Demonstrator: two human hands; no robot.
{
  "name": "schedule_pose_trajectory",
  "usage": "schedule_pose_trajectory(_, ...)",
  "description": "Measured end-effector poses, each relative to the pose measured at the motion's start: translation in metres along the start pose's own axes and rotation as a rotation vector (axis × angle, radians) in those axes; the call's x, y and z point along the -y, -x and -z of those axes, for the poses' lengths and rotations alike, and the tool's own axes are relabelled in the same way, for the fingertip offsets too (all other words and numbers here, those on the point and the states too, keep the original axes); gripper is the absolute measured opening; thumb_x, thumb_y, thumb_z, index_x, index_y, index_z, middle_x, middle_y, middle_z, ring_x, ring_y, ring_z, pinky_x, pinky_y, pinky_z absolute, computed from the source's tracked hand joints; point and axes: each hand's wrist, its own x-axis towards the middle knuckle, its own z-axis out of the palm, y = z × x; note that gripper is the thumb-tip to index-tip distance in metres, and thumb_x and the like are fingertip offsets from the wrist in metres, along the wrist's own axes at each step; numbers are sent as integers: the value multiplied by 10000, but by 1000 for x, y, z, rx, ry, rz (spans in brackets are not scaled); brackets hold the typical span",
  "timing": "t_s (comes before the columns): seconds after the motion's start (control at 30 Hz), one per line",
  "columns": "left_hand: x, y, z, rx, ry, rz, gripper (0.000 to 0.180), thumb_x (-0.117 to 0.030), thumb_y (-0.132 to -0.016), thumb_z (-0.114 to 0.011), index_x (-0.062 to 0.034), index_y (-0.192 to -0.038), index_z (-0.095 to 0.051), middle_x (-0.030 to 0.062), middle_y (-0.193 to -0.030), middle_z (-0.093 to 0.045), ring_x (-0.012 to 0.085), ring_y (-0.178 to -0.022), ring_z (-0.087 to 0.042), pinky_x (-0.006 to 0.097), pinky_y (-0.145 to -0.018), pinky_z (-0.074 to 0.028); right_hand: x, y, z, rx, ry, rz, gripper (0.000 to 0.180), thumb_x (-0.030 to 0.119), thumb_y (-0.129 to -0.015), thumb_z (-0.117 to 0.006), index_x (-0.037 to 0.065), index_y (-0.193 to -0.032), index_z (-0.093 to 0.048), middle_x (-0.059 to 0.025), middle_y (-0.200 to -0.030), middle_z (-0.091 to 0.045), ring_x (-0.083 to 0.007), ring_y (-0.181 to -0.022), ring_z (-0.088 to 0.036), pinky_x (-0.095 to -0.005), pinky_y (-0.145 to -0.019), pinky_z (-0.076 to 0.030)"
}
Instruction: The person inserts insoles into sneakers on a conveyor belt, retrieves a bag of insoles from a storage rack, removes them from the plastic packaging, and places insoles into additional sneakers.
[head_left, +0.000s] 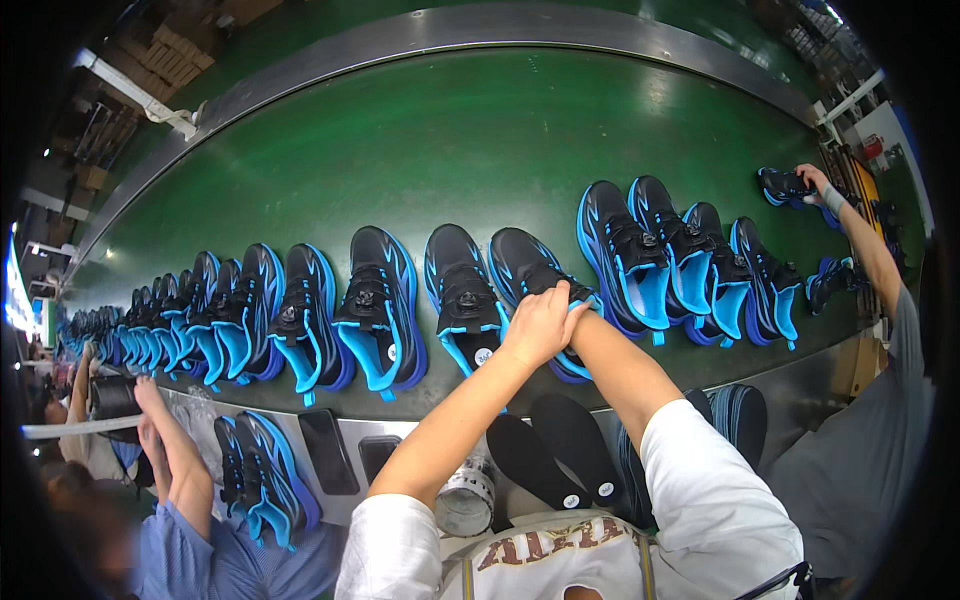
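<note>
A black sneaker (520,258) with bright blue trim stands on the green conveyor belt (480,130), toe pointing away from me. My left hand (540,322) is closed at its collar and tongue, thumb against the right wrist. My right hand (588,325) reaches down into the shoe's opening; only the wrist end shows, and its fingers are hidden. Just left stands a matching sneaker (460,280), with a round white sticker inside its heel. Two black insoles (572,445) with round white stickers lie on the metal ledge (400,425) in front of me.
A long row of similar sneakers (305,300) runs left along the belt; several more (625,250) stand to the right. Dark phones (328,450), a round container (466,497) and stacked insoles (740,420) sit on the ledge. Co-workers' arms (870,245) reach in from both sides.
</note>
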Motion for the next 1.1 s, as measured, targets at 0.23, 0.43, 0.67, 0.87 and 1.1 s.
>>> schedule_pose_trajectory(0.23, 7, 0, 6, -40, -16, 369, 340, -266, -796, -523, 20, -971, -467, 199, -746, -559, 354, -681, -555, 406, -582, -440, 5, 88, 31, 36, 79, 251, 444, 315, -782, -343, -33, -909, -587, -167, -990, -568, -260, -1031, -472, -386, -988, -198)
schedule_pose_trajectory(0.43, 7, -30, 25, 26, -222, 117, 344, -223, -769, -543, -49, -1042, -426, 141, -731, -522, 318, -651, -543, 395, -563, -414, 13, 118, 29, 351, -10, 57, 622, 448, -759, -251, -47, -806, -624, -198, -1009, -547, -236, -1033, -473, -347, -1043, -1)
schedule_pose_trajectory(0.67, 21, -14, 33, 157, -413, -182, 258, -249, -641, -637, -88, -734, -458, 61, -701, -450, 210, -593, -518, 334, -534, -368, 23, 150, -26, -1006, -269, 90, 125, 91, -664, -623, 40, -742, -540, -102, -816, -510, -271, -910, -497, -474, -874, -307)
schedule_pose_trajectory(0.87, -14, 13, 57, 186, -498, -325, 214, -246, -677, -613, -107, -674, -450, 22, -619, -397, 167, -511, -454, 295, -500, -326, 47, 189, -97, -969, -1031, -2, 131, 35, -720, -632, 0, -839, -591, -171, -1147, -335, -323, -1046, -458, -343, -881, -366)
schedule_pose_trajectory(1.1, 17, -4, 59, 344, -176, -99, 65, -89, -750, -498, -33, -780, -483, 134, -729, -489, 306, -584, -535, 390, -539, -426, 49, 172, -69, -982, -964, -13, 237, 82, -760, -595, 31, -989, -559, -194, -1149, -362, -335, -1000, -479, -349, -832, -394)
